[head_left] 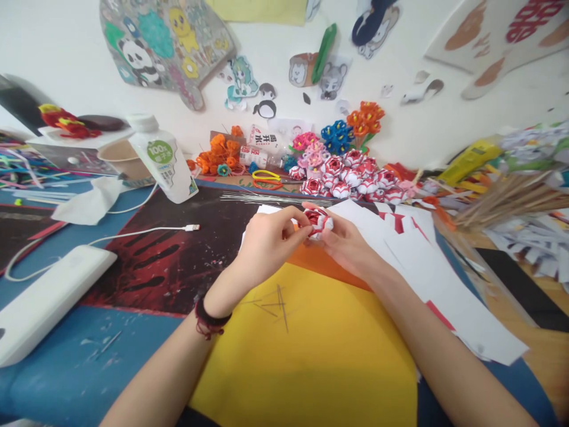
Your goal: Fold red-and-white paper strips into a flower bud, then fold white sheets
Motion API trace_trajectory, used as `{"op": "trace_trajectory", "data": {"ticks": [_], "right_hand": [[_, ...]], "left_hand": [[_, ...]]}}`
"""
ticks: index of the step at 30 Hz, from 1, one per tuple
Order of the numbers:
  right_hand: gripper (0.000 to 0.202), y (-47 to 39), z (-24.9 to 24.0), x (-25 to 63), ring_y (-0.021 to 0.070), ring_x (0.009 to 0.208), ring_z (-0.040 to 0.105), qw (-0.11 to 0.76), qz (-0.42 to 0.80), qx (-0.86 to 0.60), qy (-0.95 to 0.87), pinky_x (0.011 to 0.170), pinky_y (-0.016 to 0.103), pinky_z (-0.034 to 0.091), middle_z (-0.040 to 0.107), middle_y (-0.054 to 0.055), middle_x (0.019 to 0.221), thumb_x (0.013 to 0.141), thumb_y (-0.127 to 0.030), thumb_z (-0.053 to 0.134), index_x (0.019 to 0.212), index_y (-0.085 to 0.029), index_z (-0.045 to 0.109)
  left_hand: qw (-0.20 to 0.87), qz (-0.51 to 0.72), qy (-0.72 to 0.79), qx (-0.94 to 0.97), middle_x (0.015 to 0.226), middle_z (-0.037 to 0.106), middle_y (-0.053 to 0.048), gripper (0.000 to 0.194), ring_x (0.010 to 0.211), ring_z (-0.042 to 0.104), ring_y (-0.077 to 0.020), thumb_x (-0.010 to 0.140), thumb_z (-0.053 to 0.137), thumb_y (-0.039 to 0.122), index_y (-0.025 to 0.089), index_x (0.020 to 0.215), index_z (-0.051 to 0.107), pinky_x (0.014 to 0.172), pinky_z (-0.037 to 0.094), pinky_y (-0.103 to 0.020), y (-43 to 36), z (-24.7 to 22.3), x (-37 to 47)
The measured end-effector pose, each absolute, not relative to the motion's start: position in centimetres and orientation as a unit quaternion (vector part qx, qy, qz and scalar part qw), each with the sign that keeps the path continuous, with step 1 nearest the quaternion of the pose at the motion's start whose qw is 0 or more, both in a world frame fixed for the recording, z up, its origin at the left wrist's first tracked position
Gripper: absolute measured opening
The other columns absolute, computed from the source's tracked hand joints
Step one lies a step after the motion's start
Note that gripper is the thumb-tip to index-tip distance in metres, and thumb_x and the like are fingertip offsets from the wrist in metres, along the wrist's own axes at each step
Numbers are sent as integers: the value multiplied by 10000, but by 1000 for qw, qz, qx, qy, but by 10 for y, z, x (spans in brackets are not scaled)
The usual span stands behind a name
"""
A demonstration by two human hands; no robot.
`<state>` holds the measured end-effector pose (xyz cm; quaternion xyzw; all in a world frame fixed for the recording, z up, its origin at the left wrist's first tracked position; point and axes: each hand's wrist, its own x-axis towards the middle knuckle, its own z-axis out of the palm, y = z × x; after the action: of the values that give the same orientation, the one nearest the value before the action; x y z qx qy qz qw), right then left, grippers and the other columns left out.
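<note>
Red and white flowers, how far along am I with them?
The pile of flowers by the wall looks done. One flower is in hand, between your left hand and right hand. What's left is unclear; the loose white sheets may be stock for more.

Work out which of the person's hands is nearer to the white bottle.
Left: the left hand is to the right of the white bottle; the right hand is farther right, across the red-and-white flower.
</note>
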<state>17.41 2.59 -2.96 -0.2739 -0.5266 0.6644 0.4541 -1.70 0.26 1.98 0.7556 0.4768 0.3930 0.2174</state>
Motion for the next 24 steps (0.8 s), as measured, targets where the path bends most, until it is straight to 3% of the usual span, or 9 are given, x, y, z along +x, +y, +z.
{"op": "trace_trajectory", "data": {"ticks": [3,6,11,24], "right_hand": [[707,27,-28,178,179,937,660,437,647,-286,-556,893,365,564,676,29,1163,732,-352,874,1374,-305,583],[664,28,-26,181,188,976,663,443,625,-302,-567,877,349,577,682,33,1177,736,-297,868,1347,-296,607],[610,28,-25,183,175,904,682,444,607,-315,-579,829,342,590,703,32,1156,764,-297,839,1333,-290,619],[602,27,-22,186,173,808,700,431,580,-347,-597,790,359,603,733,26,1071,761,-296,833,1322,-244,622]], "left_hand": [[218,403,475,751,499,520,86,66,481,419,-58,872,682,235,179,837,687,559,341,-208,2,21,-18],[222,417,461,751,502,512,92,50,483,418,-58,873,681,232,182,876,684,560,340,-205,1,22,-19],[222,419,444,760,487,473,103,61,470,398,-58,894,656,245,187,912,665,546,324,-203,1,22,-20],[201,381,467,772,529,551,75,103,502,458,-65,886,674,292,193,870,697,565,337,-206,2,20,-20]]}}
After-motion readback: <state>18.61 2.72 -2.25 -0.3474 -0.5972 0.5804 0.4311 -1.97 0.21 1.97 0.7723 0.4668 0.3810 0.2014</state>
